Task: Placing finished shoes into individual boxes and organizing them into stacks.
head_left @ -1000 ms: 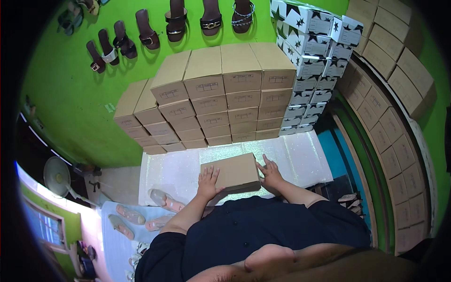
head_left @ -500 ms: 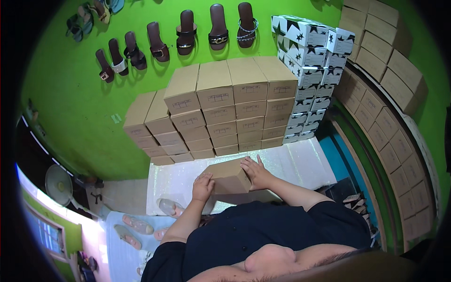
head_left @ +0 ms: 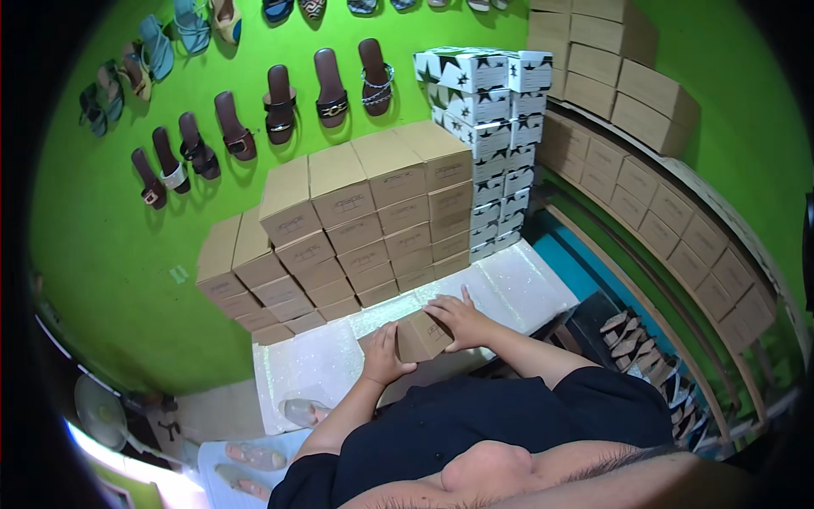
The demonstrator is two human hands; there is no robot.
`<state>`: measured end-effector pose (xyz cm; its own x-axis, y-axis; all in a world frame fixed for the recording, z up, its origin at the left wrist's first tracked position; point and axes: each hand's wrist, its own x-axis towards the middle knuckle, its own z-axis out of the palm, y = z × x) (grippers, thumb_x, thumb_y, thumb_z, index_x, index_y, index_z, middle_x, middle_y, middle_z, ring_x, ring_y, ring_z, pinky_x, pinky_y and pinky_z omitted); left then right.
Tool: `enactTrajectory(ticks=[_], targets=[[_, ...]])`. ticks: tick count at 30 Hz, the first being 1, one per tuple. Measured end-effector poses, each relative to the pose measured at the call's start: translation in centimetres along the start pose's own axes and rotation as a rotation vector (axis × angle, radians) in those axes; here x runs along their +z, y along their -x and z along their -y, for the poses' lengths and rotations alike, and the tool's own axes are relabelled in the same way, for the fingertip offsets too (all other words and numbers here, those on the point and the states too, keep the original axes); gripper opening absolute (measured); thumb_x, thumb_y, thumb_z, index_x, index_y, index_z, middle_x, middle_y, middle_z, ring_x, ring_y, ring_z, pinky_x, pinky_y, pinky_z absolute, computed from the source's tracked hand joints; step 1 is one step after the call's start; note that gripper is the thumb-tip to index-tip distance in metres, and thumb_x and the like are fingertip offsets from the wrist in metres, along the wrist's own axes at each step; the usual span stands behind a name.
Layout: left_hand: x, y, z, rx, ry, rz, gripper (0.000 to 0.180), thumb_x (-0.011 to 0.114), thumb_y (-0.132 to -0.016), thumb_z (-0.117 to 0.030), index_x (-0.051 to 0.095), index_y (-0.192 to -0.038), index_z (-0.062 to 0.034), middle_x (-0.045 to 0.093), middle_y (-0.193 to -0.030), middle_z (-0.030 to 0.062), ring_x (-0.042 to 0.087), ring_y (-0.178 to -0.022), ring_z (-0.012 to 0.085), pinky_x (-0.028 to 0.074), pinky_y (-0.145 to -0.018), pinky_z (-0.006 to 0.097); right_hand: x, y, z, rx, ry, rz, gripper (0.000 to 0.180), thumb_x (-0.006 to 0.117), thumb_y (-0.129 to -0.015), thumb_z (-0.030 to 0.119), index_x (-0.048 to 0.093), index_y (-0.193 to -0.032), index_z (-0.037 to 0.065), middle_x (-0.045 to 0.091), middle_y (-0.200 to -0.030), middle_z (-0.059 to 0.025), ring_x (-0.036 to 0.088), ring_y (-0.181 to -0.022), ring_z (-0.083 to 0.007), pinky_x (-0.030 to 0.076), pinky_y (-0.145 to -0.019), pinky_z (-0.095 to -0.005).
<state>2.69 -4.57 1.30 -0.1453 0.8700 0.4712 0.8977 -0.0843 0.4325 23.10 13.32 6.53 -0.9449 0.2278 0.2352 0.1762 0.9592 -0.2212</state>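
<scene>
A brown cardboard shoebox is held in front of my chest, over the near edge of a white glittery table. My left hand presses on its left side, fingers bent over the top edge. Against the right side lies my right hand, its fingers over the far top edge and the thumb raised. A printed panel shows on the box's near right face. Its underside is hidden, so I cannot tell whether it touches the table. One pale shoe lies at the table's left front corner.
Stacked brown shoeboxes line the table's back, beside a tall column of white star-patterned boxes. Sandals hang on the green wall. At right are a shelf of boxes and several shoes below. A fan stands left.
The shoebox has been turned between my hands, so its printed end now shows toward me. My view has swung to the right, and more wall sandals show above.
</scene>
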Motion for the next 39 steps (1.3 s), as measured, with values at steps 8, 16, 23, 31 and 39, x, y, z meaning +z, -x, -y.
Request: enactTrajectory(ticks=[8,16,23,31,39], targets=[[-0.6,-4.9,-6.3,0.135,0.093,0.005,0.110,0.089,-0.046,-0.028,0.038,-0.142,-0.0081,0.050,-0.136,0.0187,0.052,-0.124,0.0386,0.049,-0.102,0.044,-8.0,8.4,-5.0,0.229,-0.039,-0.033,0.122,0.093,-0.056,0.035,0.024,-0.155,0.017,0.033,-0.157,-0.0139,0.032,-0.144,-0.0365,0.022,-0.117,-0.0612],[3.4,-12.8,-16.7,0.303,0.222,0.060,0.115,0.088,-0.045,-0.032,0.037,-0.145,-0.0083,0.048,-0.144,0.0193,0.049,-0.131,0.0390,0.043,-0.109,0.044,-16.8,19.0,-8.6,0.125,-0.331,-0.284,0.112,0.091,-0.055,0.019,0.030,-0.147,0.011,0.043,-0.149,-0.0171,0.044,-0.137,-0.0348,0.036,-0.115,-0.0422],[8.2,-16.3,-24.3,0.390,0.184,0.065,0.114,0.090,-0.055,-0.032,0.032,-0.150,-0.0048,0.044,-0.148,0.0209,0.045,-0.136,0.0393,0.038,-0.113,0.047,-21.1,26.6,-11.4,0.178,-0.243,-0.368,0.106,0.088,-0.054,0.015,0.033,-0.144,0.012,0.045,-0.146,-0.0149,0.044,-0.135,-0.0356,0.037,-0.114,-0.0416],[10.3,-14.2,-27.7,0.321,0.170,0.094,0.114,0.090,-0.061,-0.032,0.028,-0.151,-0.0003,0.044,-0.149,0.0222,0.042,-0.138,0.0394,0.036,-0.113,0.048,-21.9,30.1,-12.4,0.175,-0.220,-0.316,0.106,0.090,-0.053,0.013,0.034,-0.143,0.011,0.046,-0.145,-0.0145,0.045,-0.135,-0.0344,0.037,-0.114,-0.0412],[5.6,-7.7,-29.3,0.295,0.027,0.066,0.117,0.091,-0.060,-0.029,0.024,-0.153,-0.0030,0.042,-0.151,0.0198,0.044,-0.137,0.0394,0.040,-0.111,0.045,-20.3,30.9,-7.2,0.090,-0.240,-0.362,0.108,0.090,-0.050,0.013,0.034,-0.142,0.011,0.048,-0.143,-0.0148,0.046,-0.134,-0.0346,0.038,-0.113,-0.0412]])
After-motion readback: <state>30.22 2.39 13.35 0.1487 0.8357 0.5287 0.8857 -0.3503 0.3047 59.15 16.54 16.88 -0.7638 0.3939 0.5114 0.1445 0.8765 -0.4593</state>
